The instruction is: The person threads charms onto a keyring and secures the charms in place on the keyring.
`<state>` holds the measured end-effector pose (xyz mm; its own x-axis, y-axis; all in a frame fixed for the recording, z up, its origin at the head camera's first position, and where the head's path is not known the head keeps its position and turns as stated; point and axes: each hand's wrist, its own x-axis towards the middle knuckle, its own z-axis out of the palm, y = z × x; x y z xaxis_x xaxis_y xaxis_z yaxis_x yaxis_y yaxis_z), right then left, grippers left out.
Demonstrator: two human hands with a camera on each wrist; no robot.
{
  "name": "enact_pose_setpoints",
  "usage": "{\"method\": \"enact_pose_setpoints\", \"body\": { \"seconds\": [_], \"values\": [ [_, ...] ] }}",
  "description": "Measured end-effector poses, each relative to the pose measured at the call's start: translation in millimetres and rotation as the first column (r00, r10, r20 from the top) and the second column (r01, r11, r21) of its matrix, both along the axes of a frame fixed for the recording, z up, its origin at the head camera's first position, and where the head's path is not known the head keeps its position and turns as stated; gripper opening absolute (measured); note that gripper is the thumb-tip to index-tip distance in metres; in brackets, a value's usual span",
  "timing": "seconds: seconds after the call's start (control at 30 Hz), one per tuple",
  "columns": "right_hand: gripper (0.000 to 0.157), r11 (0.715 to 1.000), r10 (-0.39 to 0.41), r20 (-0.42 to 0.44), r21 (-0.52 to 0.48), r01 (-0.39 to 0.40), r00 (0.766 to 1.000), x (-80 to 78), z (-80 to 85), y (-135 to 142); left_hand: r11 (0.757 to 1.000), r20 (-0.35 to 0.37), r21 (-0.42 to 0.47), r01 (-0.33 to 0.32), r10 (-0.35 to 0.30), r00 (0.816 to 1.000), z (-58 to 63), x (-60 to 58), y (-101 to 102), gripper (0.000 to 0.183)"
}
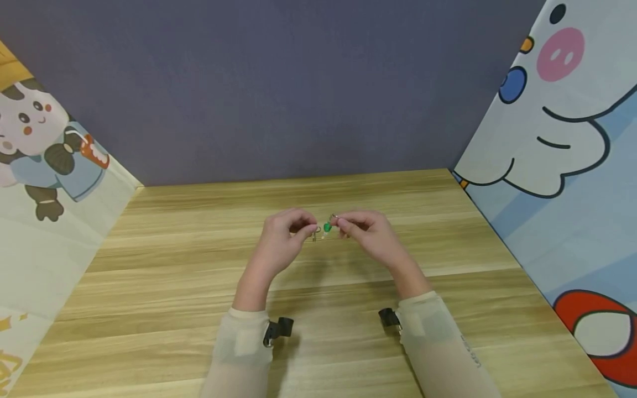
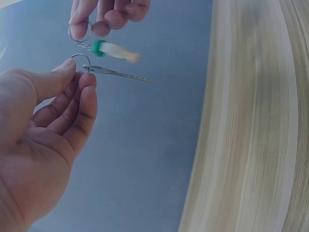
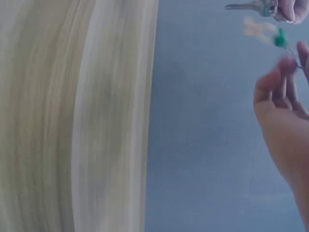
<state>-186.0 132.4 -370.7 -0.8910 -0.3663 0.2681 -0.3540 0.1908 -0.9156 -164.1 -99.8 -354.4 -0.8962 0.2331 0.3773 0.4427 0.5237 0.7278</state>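
My left hand [image 1: 283,240] pinches a small metal key ring between thumb and fingertips, and a silver key [image 2: 120,73] hangs from that ring. Facing it, my right hand [image 1: 373,235] pinches the metal ring of a keychain. On a short chain below this ring dangles a charm [image 2: 113,50] with a green top and a pale, slightly blurred body. In the head view the two hands are close together above the table, the green charm top [image 1: 327,227] between their fingertips. Key and charm hang side by side in the left wrist view, a narrow gap apart.
Under the hands lies a wood-grain table [image 1: 164,287]. A plain dark wall [image 1: 298,88] rises behind it, and cartoon-printed panels border the left [image 1: 30,260] and right [image 1: 527,177] sides. Both wrists wear black camera mounts over pale sleeves.
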Motion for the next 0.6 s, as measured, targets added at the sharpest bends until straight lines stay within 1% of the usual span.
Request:
{"method": "enact_pose_setpoints", "body": {
  "seconds": [0.1, 0.13, 0.2, 0.27, 0.33, 0.4, 0.43, 0.47, 0.53, 0.6],
  "values": [
    [0.022, 0.999, -0.033, 0.000, -0.016, 0.033, 0.999, -0.8, -2.4, 0.4, 1.000, -0.004, 0.005, 0.000, 0.000, 1.000, 0.4, 0.0, -0.5, 0.005],
    [0.022, 0.998, -0.034, 0.012, -0.049, 0.034, 0.999, -0.7, -3.1, 0.9, 1.000, -0.001, 0.009, 0.000, 0.000, 1.000, 0.5, 0.0, -0.4, 0.005],
    [0.022, 0.986, -0.008, 0.038, -0.167, 0.014, 0.999, -0.6, -3.9, 1.9, 1.000, 0.000, 0.012, 0.000, 0.000, 1.000, -0.1, -0.1, -0.4, 0.004],
    [0.021, 0.953, 0.038, 0.055, -0.302, -0.020, 0.998, -1.0, -4.4, 3.1, 1.000, -0.002, 0.013, 0.000, 0.000, 1.000, -0.6, -0.4, -0.4, 0.004],
    [0.020, 0.909, 0.083, 0.059, -0.413, -0.052, 0.995, -1.0, -3.9, 3.7, 1.000, -0.007, 0.014, 0.002, -0.002, 1.000, -0.9, -0.6, -0.1, 0.004],
    [0.021, 0.885, 0.105, 0.060, -0.460, -0.066, 0.993, -1.3, -3.3, 4.1, 1.000, -0.013, 0.012, 0.002, -0.002, 1.000, -1.2, -1.0, 0.1, 0.004],
    [0.021, 0.889, 0.100, 0.065, -0.455, -0.060, 0.993, -1.1, -2.8, 4.2, 1.000, -0.015, 0.011, 0.003, -0.003, 1.000, -1.2, -1.2, 0.3, 0.004],
    [0.021, 0.899, 0.084, 0.070, -0.436, -0.045, 0.994, -1.1, -2.5, 4.4, 1.000, -0.017, 0.011, 0.004, -0.004, 1.000, -1.1, -1.3, 0.4, 0.004],
    [0.020, 0.933, 0.033, 0.080, -0.361, -0.002, 0.996, -0.4, -1.2, 4.3, 1.000, -0.015, 0.010, 0.005, -0.005, 1.000, -0.5, -1.4, 1.1, 0.005],
    [0.021, 0.965, -0.026, 0.078, -0.258, 0.045, 0.997, 0.5, 0.3, 3.9, 1.000, -0.013, 0.010, 0.008, -0.008, 1.000, 0.1, -1.4, 1.9, 0.006]
  ]
}}
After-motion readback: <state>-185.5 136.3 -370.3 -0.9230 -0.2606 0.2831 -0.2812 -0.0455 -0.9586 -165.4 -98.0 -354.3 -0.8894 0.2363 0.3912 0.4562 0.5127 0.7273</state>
